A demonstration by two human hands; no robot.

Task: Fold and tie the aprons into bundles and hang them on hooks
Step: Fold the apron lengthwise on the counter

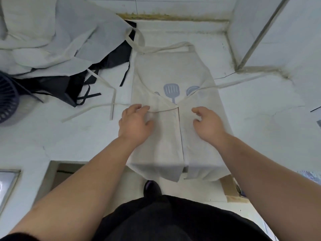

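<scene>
A cream apron (173, 70) lies flat on a white, cracked surface (260, 129) directly in front of a person, its two side flaps folded inward so their edges meet along a straight centre line. The left hand (134, 123) rests with spread fingers on the left flap. The right hand (209, 123) sits over the right flap with loosely curled fingers, gripping nothing. The cloth looks like a matte, lightly creased woven cotton, printed with grey-blue kitchen utensils. Flat tape waist ties (243, 81) trail out to either side, and the neck loop (166, 47) lies at the far end. Judging by this, only the first lengthwise fold is made; rolling, tying and hanging remain. A rumpled heap of pale aprons (52, 40) and a black one (57, 84) waits at the far left, beside a dark slatted basket (7, 100).
</scene>
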